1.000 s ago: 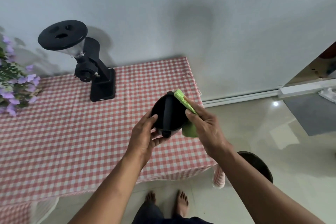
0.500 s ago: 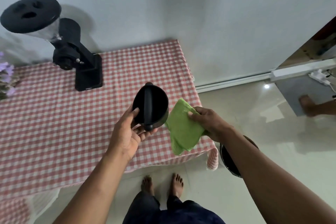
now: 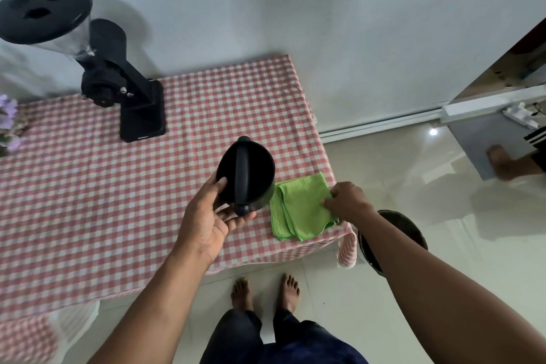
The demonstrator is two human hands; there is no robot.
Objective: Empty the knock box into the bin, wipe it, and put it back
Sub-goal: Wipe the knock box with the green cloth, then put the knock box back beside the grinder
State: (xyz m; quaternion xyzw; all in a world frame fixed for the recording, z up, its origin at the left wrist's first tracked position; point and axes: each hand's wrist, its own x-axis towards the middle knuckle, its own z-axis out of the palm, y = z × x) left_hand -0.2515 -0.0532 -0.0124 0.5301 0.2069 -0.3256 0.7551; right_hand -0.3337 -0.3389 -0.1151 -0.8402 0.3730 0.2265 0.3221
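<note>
My left hand grips the black knock box by its near side and holds it upright just above the checked table. A black bar crosses the box's open top. The green cloth lies folded on the table's right corner, right beside the box. My right hand rests on the cloth's right edge with fingers pinching it. The dark round bin stands on the floor to the right of the table, partly hidden behind my right forearm.
A black coffee grinder with a clear hopper stands at the back left of the table. Purple flowers sit at the left edge. Another person's foot is on the tiled floor at far right. My bare feet are below the table's front edge.
My right hand took the green cloth off the knock box's rim and brought it down onto the table's right corner. The left hand kept hold of the box, now held level.
</note>
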